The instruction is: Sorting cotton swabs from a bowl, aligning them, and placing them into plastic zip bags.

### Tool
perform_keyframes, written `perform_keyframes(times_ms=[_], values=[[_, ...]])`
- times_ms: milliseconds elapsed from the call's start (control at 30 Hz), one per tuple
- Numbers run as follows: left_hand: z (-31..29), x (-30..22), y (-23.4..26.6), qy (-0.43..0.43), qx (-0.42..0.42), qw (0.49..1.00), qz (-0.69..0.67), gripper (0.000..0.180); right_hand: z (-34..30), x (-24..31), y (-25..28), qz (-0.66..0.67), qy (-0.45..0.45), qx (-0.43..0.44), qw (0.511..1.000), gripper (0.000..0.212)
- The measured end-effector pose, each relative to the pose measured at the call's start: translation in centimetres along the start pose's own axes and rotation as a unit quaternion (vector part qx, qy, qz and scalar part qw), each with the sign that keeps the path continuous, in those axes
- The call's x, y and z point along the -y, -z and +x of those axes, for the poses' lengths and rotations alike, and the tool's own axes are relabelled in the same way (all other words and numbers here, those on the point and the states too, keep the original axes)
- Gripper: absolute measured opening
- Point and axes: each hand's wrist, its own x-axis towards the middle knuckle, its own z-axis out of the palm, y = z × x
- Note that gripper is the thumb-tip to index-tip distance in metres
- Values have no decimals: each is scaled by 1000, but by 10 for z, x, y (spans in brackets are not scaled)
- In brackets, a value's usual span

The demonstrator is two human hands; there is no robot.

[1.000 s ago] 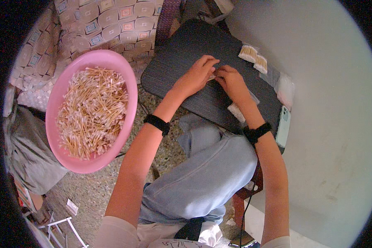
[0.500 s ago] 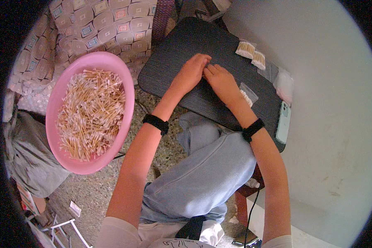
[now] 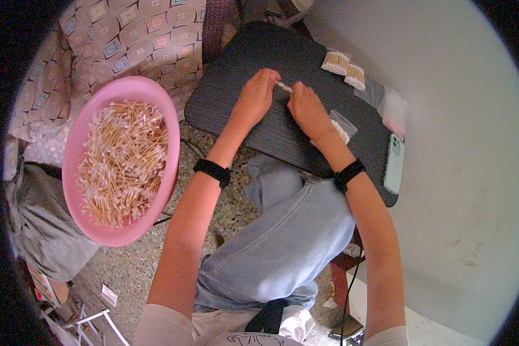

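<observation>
Above the dark table, my left hand and my right hand face each other with fingers pinched. A short pale stretch of what look like cotton swabs spans the gap, one end in each hand. How many there are is too small to tell. Beside my right wrist lies a clear bag with white-tipped swabs, partly hidden by that arm. Two filled packs of cotton swabs rest at the table's far right edge.
A pink basin heaped with loose cotton swabs is on my left. Clear plastic bags and a pale phone lie along the table's right side, close to the wall. Patterned cloth covers the far left.
My hands have drawn slightly apart, and the pale swabs between them now show. The whole view has shifted a little.
</observation>
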Motion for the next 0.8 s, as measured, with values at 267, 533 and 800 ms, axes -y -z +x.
perform_keyframes(times_ms=[267, 533, 800], values=[[1, -7, 2, 65, 18, 995, -70, 30, 8, -10, 36, 282, -194, -120, 932, 21], [-1, -3, 4, 23, 7, 999, -42, 24, -73, -55, 92, 564, -320, -241, 722, 30], [0, -7, -1, 9, 16, 1000, -10, 18, -128, -56, 77, 515, -268, -270, 768, 27]])
